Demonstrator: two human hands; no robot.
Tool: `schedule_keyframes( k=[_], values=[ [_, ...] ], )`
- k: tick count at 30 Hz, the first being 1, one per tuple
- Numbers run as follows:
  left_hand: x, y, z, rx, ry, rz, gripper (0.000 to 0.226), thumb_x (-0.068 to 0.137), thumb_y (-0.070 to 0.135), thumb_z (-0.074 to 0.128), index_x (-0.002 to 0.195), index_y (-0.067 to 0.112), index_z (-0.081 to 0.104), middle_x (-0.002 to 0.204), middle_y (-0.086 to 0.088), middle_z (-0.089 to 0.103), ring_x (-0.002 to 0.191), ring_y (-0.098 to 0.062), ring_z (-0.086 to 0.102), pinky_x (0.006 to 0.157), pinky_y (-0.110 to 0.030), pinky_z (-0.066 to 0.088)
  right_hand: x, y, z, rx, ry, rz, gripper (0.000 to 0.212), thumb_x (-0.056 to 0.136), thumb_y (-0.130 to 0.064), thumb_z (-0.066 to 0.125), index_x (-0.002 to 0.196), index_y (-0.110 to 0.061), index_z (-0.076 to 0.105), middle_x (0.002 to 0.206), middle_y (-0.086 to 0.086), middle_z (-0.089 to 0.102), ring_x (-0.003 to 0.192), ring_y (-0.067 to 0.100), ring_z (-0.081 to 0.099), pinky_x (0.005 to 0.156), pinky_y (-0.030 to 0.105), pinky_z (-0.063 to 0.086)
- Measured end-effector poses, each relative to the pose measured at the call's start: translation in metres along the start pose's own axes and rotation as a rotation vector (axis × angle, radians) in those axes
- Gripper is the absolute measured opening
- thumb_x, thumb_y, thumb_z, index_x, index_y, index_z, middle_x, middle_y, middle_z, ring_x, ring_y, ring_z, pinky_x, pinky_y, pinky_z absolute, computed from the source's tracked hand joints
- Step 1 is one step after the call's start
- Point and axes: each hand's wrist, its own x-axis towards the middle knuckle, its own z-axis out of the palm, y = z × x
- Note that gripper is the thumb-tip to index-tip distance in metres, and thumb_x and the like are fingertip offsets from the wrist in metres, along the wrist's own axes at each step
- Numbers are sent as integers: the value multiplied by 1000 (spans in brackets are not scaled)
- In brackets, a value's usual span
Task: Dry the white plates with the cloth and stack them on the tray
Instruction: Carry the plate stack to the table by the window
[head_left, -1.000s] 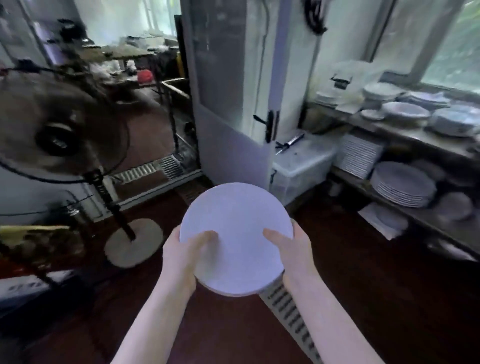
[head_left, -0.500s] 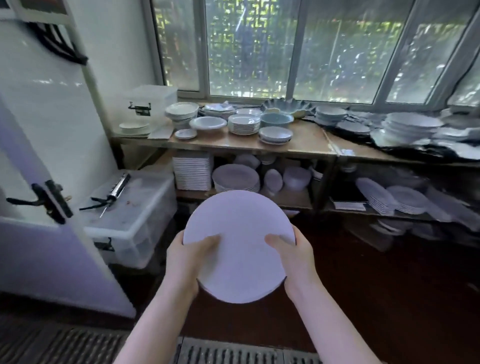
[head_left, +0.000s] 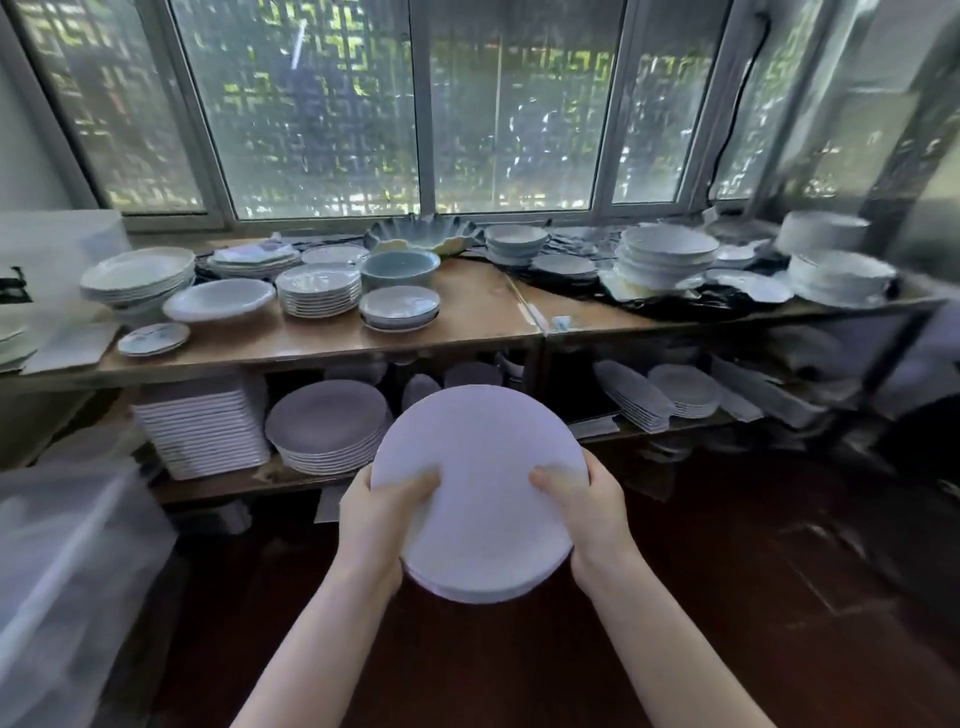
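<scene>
I carry a small stack of round white plates in front of me at waist height, above the dark floor. My left hand grips the stack's left edge, thumb lying on the top plate. On the right edge, my right hand holds the stack the same way. The stack's layered rims show at its near edge. No cloth and no tray are in view.
A long wooden shelf table under the windows holds several stacks of plates and bowls. Its lower shelf carries square white plates and round grey-white plates. A clear plastic bin stands at the left.
My view has swung right, from the fan and door to the shelf under the windows, which is now closer. Both hands keep the same grip on the plates.
</scene>
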Motion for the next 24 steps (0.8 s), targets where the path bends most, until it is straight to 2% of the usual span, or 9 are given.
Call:
schedule_keyframes(
  k=[2,3,7,9,12,14,17,21,24],
  values=[
    [38,2,35,-2,0,-1,36,67,0,81,100,10,69,90,-8,76,67,-17,72,51,-27,54,49,-10,-5,-12,4,-11,31,76,-7,73,102,-23,70,94,3,76,87,24,73,59,29,57],
    [55,4,51,3,-1,-3,34,70,-3,78,100,9,69,91,-9,76,67,-18,72,52,-27,54,72,-15,-7,-16,8,-17,30,78,-5,72,102,-23,70,95,3,76,87,24,73,59,28,57],
    [121,12,109,44,2,-1,35,73,-2,76,105,7,67,96,-12,75,79,-25,72,65,-35,58,162,-30,-9,-12,3,-40,31,82,-2,72,102,-26,67,96,1,74,82,16,72,55,20,54],
    [152,14,131,56,12,-14,34,74,-1,76,106,9,67,98,-12,74,88,-30,71,79,-45,59,201,-31,-6,-6,14,-34,33,82,0,72,103,-25,67,94,-1,74,79,13,73,54,18,54],
    [206,13,157,82,17,-32,34,75,0,76,107,8,67,101,-13,73,96,-35,69,88,-54,56,262,-29,2,3,25,-11,34,81,1,73,107,-20,68,96,1,75,84,18,73,57,21,55],
    [246,12,174,90,24,-43,31,75,1,77,104,9,67,101,-14,73,95,-35,69,87,-54,56,305,-26,10,6,32,0,35,81,1,73,109,-19,68,97,2,74,85,19,73,57,22,55],
    [312,8,196,91,12,-37,33,74,2,78,103,13,67,102,-11,73,89,-28,68,83,-47,56,372,-19,26,-4,52,11,33,80,0,74,104,-22,68,93,-1,74,76,13,73,54,21,55],
    [403,11,220,86,-4,-37,41,73,5,80,108,19,65,102,-4,72,94,-24,69,85,-47,58,459,-16,55,-16,56,27,32,81,-1,74,104,-22,68,92,0,75,78,16,73,56,22,55],
    [467,17,238,85,-14,-65,41,72,7,81,106,22,64,101,-1,71,91,-22,69,75,-39,58,516,-20,76,-22,65,43,34,74,-6,77,103,-24,69,88,-3,77,76,14,74,56,22,56]
  ],
)
